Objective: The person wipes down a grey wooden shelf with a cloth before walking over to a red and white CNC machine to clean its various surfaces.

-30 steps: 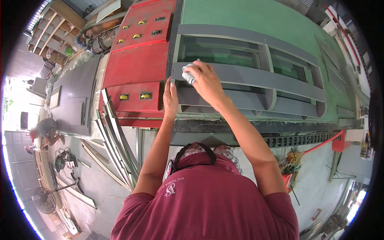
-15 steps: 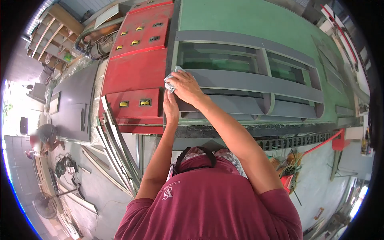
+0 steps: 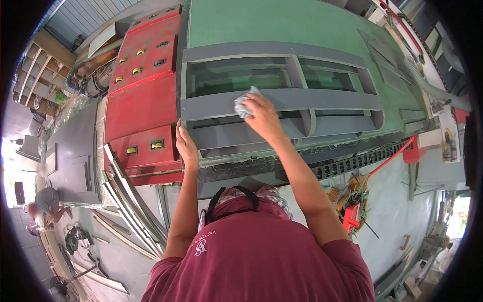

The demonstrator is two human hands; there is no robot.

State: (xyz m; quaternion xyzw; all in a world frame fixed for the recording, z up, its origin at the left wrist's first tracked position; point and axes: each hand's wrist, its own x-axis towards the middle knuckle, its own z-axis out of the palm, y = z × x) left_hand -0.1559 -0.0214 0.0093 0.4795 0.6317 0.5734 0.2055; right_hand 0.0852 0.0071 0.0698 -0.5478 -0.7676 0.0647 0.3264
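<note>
Cloth (image 3: 242, 107): pale gray, scrunched up, on the middle board (image 3: 327, 99) of the gray frame (image 3: 241, 49).
Right hand (image 3: 264, 117): holding the cloth.
Left hand (image 3: 187, 149): stretched out flat, by the frame's left end.
Table (image 3: 251, 20): green, under the frame.

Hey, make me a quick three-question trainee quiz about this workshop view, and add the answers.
1. Which hand holds the crumpled pale-grey cloth? A) left B) right C) both
2. True or false: the long grey slatted frame lies on the flat green surface.
3. Fill in: the short-sleeved fabric shirt with white lettering is ____.

Key: 1. B, the right hand; 2. true; 3. maroon.
</note>
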